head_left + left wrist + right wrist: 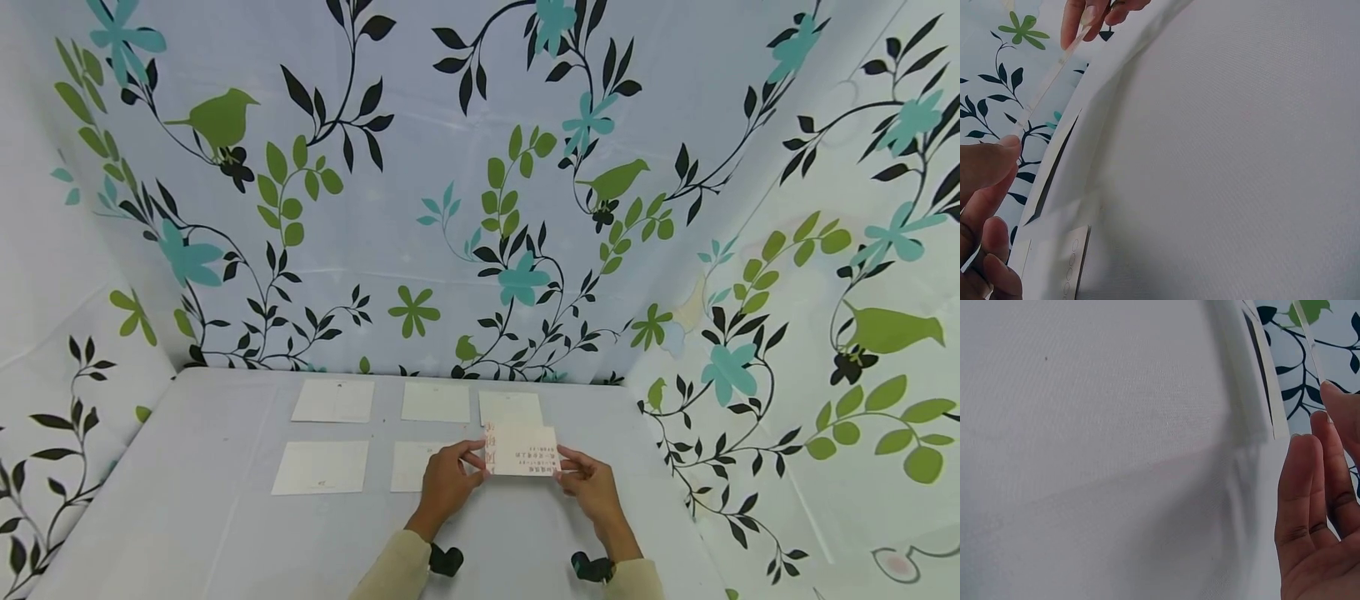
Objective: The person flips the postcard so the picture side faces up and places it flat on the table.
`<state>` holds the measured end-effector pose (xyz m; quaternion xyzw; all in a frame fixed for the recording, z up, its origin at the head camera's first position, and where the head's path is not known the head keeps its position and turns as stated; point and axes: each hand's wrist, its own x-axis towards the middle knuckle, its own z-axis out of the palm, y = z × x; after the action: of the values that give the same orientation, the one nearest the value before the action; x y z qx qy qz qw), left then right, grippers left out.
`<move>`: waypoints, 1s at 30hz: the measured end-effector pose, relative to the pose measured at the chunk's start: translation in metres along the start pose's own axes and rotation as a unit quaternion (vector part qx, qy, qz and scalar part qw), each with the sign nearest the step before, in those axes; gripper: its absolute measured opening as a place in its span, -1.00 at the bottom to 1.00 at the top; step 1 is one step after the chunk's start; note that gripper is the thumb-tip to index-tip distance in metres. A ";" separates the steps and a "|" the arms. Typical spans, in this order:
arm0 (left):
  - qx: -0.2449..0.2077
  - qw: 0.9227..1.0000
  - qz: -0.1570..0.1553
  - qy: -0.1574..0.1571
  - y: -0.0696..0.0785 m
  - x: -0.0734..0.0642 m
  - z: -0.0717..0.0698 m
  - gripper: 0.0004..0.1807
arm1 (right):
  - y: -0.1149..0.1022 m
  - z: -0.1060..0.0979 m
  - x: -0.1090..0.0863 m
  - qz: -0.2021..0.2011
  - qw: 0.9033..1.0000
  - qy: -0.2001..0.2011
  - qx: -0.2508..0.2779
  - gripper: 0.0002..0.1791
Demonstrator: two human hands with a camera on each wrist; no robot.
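Note:
A cream card (521,450) with red printed characters is held up between my two hands above the table. My left hand (447,483) pinches its left edge between thumb and fingers. At the right edge, my right hand (592,487) pinches it in the same way. The left wrist view shows the card (1047,81) nearly edge-on, with the left thumb (991,165) at its near end. In the right wrist view, the right hand (1319,506) grips the card's thin edge (1310,347), other fingers extended below. Behind it lies another card (512,407), partly covered.
More cream cards lie on the white table (225,533): a back-left card (333,401), a back-middle card (436,402), a front-left card (321,467) and a front-middle card (408,465), which the left hand partly hides. A patterned curtain (450,275) hangs behind the table.

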<state>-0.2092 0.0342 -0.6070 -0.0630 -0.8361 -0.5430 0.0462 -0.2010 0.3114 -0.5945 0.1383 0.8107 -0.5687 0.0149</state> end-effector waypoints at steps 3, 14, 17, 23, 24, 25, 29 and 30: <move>0.006 1.000 -0.005 0.001 -0.002 -0.001 0.002 -0.51 | 0.003 0.001 0.000 -0.003 1.000 0.003 -0.011 -0.47; 0.040 0.999 0.016 0.016 -0.012 -0.002 0.009 -0.55 | 0.010 0.005 -0.001 -0.017 0.998 0.017 -0.050 -0.49; 0.044 0.999 0.011 0.019 -0.013 -0.003 0.010 -0.57 | 0.010 0.006 -0.002 -0.018 0.998 0.019 -0.057 -0.50; 0.055 0.998 -0.001 0.020 -0.016 -0.005 0.012 -0.60 | 0.010 0.009 -0.004 -0.016 0.997 0.027 -0.071 -0.54; 0.056 0.998 0.003 0.021 -0.016 -0.006 0.012 -0.60 | 0.010 0.009 -0.004 -0.015 0.997 0.029 -0.074 -0.54; 0.057 0.998 0.004 0.022 -0.015 -0.006 0.012 -0.60 | 0.010 0.010 -0.004 -0.016 0.996 0.031 -0.079 -0.55; 0.064 0.997 0.011 0.030 -0.015 -0.007 0.013 -0.62 | 0.012 0.012 -0.003 -0.016 0.994 0.042 -0.095 -0.55; 0.066 0.997 0.011 0.032 -0.015 -0.008 0.013 -0.62 | 0.013 0.012 -0.003 -0.015 0.994 0.045 -0.097 -0.55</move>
<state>-0.2040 0.0395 -0.6268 -0.0513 -0.8673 -0.4880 0.0832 -0.1968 0.3036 -0.6103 0.1496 0.8639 -0.4806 -0.0168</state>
